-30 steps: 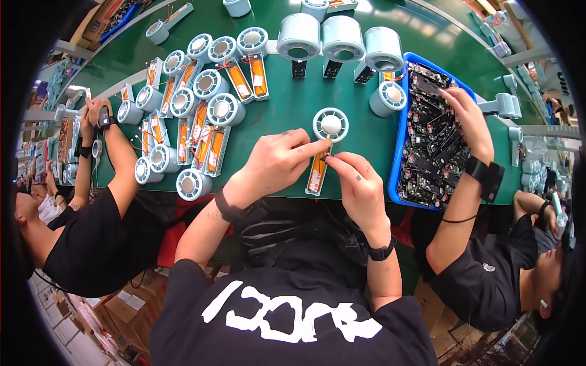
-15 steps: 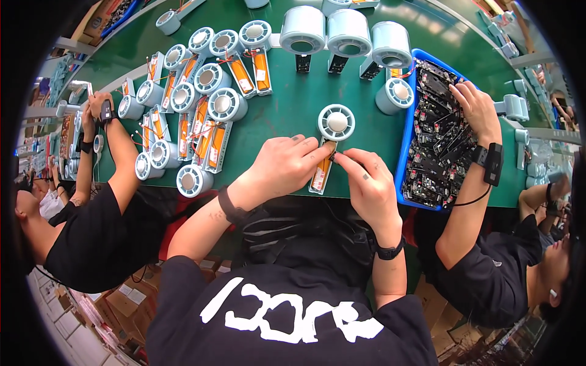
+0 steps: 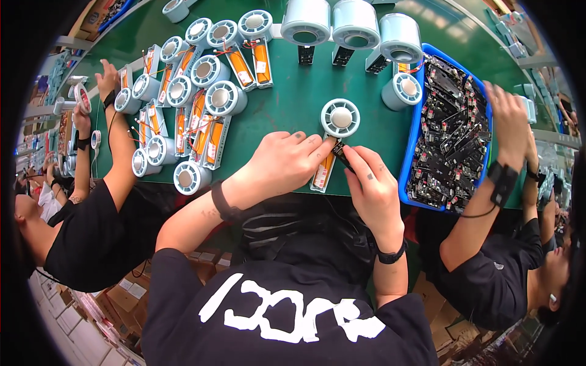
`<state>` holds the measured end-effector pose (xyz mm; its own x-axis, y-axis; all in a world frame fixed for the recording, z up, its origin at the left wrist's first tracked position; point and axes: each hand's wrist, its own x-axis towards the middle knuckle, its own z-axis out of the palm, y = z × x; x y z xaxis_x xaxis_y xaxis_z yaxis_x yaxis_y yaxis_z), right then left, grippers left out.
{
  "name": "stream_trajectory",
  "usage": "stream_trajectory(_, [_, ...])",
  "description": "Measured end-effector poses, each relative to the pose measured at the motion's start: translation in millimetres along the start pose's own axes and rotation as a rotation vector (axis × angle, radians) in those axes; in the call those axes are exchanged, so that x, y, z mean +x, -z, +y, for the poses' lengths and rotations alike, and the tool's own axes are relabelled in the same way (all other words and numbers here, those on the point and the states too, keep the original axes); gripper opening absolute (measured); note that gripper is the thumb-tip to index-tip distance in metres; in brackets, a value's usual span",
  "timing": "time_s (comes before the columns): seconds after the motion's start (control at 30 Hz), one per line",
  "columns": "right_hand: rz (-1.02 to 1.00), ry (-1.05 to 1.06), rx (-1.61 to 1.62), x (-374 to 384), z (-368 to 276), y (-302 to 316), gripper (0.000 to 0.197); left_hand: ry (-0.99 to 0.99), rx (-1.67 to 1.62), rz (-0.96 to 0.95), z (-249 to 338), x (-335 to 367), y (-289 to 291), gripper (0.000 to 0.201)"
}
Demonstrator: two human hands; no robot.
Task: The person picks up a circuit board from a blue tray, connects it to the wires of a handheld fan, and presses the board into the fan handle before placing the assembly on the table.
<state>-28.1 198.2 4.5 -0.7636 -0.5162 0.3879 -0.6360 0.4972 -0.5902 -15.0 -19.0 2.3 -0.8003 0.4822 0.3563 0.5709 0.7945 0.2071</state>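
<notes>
Before me on the green table lies a pale-blue handheld fan body (image 3: 340, 118), its round vented head pointing away and its open handle toward me. An orange battery (image 3: 323, 173) shows in the handle. My left hand (image 3: 285, 160) is closed, its thumb and forefinger at the handle just below the head. Pinched in my right hand (image 3: 373, 190) is a narrow black circuit board (image 3: 342, 154), which slants beside the handle with its upper end near my left fingertips. My fingers hide part of the handle, and I cannot see whether wires join the board.
At left, several fan bodies (image 3: 224, 97) lie with orange batteries and red wires. Farther back, larger-looking fan bodies (image 3: 356, 29) stand with black boards showing. A blue tray (image 3: 403, 177) of black circuit boards is at right. Co-workers' arms (image 3: 121, 143) reach in from both sides.
More of the circuit board now shows, slanting from my right fingers. The right co-worker's hand has moved off the tray to the right. The left co-worker's hands have moved apart, one reaching farther.
</notes>
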Motion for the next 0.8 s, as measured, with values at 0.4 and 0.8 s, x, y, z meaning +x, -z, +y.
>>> stream_trajectory(0.4, [-0.017, -0.008, -0.023, -2, -4, 1, 0.042, 0.095, -0.097, 0.001, 15, -7, -7, 0.047])
stream_trajectory(0.8, [0.067, -0.119, -0.099, 2, -21, -14, 0.034, 0.577, -0.956, 0.443, 61, -20, -33, 0.042])
